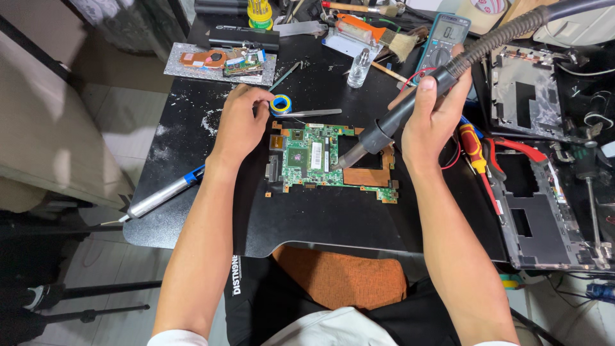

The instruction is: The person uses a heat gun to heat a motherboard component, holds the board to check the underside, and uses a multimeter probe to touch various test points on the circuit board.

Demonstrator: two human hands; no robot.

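A green laptop circuit board (307, 157) with copper-coloured patches lies flat in the middle of a black mat (320, 218). My right hand (432, 118) grips a black hot-air wand (384, 128); its metal nozzle tip (343, 161) points down at the board's centre, and a ribbed hose runs up to the right. My left hand (242, 122) rests at the board's upper left corner, fingers closed around a small blue and yellow roll of tape (280, 104). Metal tweezers (307, 113) lie just beyond the board.
A silver and blue soldering tool (163, 195) lies at the mat's left edge. A red and yellow screwdriver (474, 150), a dismantled laptop chassis (544, 211), a multimeter (445, 38), a small clear bottle (360, 67), a brush (378, 32) and another board on a grey tray (221, 62) surround the work.
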